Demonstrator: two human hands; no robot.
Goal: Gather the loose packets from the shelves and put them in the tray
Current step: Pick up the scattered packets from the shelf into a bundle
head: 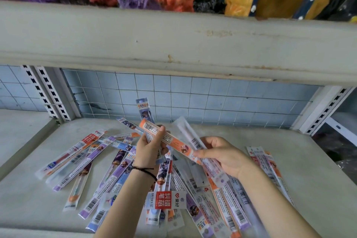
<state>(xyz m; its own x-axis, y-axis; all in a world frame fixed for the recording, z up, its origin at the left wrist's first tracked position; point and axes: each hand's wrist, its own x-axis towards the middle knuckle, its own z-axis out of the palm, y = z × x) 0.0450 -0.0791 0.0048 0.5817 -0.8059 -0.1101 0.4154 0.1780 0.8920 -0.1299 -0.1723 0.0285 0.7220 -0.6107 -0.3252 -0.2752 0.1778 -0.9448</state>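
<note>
left hand [149, 149] grips several packets [149, 120] as a bundle; right hand [224, 155] pinches the orange packet [170, 139], apparently squaring it in.

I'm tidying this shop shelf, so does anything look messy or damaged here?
Yes: pen refill packets lie scattered and overlapping at all angles on the lower shelf. The wire mesh back panel is bent near its left edge, and the upper shelf's front edge has rust-coloured chips.
</note>
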